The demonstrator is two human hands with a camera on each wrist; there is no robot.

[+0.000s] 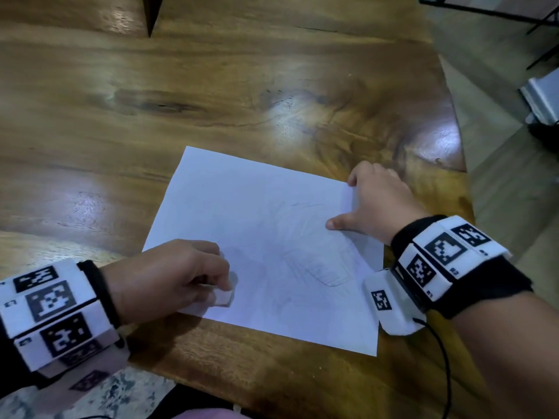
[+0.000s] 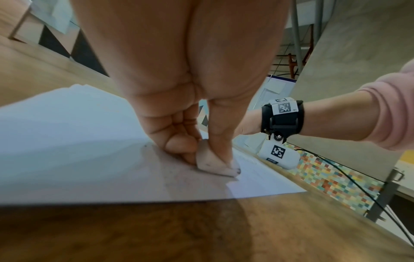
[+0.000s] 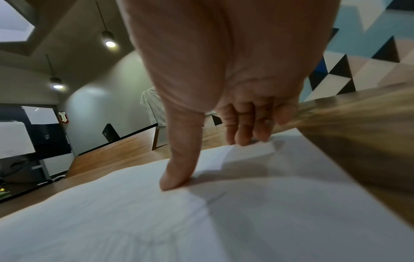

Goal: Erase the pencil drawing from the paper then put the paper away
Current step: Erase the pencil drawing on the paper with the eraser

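A white sheet of paper [image 1: 266,225] lies on the wooden table, with faint pencil lines [image 1: 320,267] across its middle and right part. My left hand [image 1: 181,276] pinches a white eraser [image 1: 225,294] between thumb and fingers and holds it down on the sheet near its lower left corner; in the left wrist view the eraser [image 2: 212,163] shows grey smudges. My right hand [image 1: 372,201] presses on the sheet's right edge, thumb [image 3: 179,170] flat on the paper [image 3: 134,221] and fingertips [image 3: 244,134] at its far corner.
The wooden table [image 1: 211,101] stretches wide to the left and far side of the sheet. Its rounded right edge [image 1: 456,140] drops to the floor close to my right hand. The near table edge runs just below the sheet.
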